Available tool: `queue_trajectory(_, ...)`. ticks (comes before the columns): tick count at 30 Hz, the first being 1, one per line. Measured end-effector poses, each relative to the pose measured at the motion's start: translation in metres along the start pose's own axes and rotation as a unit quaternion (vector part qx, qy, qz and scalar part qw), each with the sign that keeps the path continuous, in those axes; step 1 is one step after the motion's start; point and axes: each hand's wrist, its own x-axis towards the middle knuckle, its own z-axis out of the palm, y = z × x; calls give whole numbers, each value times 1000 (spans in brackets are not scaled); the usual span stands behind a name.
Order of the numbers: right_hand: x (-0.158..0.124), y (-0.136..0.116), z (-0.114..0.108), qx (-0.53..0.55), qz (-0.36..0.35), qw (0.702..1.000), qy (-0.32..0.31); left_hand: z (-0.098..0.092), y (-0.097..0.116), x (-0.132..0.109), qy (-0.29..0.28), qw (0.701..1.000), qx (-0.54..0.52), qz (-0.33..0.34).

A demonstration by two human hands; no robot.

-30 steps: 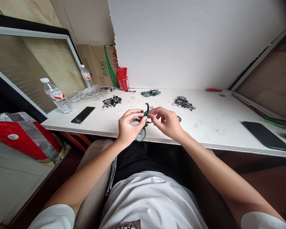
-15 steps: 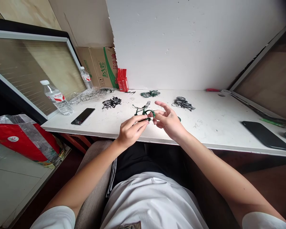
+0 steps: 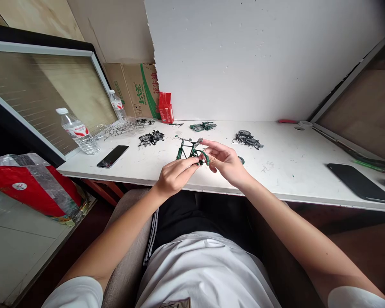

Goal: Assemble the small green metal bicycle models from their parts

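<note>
A small green model bicycle (image 3: 190, 150) stands upright near the front edge of the white table (image 3: 285, 167). My left hand (image 3: 173, 173) pinches its lower part from the near side, fingers closed on it. At the bicycle's rear end my right hand (image 3: 226, 161) grips the curved green mudguard between thumb and fingers. The rear wheel is hidden behind my fingers.
Piles of small bicycle parts lie behind: black ones (image 3: 151, 137), green ones (image 3: 202, 125), dark ones (image 3: 247, 139). A phone (image 3: 112, 155) and two water bottles (image 3: 77, 131) sit at left, another phone (image 3: 360, 182) at right. Cardboard box (image 3: 134, 90) and red carton (image 3: 165, 108) stand at the wall.
The bicycle was held upended in front of the table edge; it has been turned upright and set down on the table, both hands following forward.
</note>
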Motion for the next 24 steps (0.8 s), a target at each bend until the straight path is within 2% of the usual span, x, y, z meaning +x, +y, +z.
queue_trajectory(3, -1, -1, 0, -4, -2, 1000, 5, 1, 1, 0, 3, 1000, 6, -8)
queue_trajectory(6, -1, -1, 2, 36, -2, 999, 17, 1, 1, -1, 17, 1000, 13, -16)
queue_trajectory(10, 1, -1, 3, 71, 30, 996, 34, 1, 2, -2, 23, 999, 13, -36)
queue_trajectory(24, -2, -8, 10, 41, 37, 997, 57, 5, 7, -6, 29, 998, -15, -57)
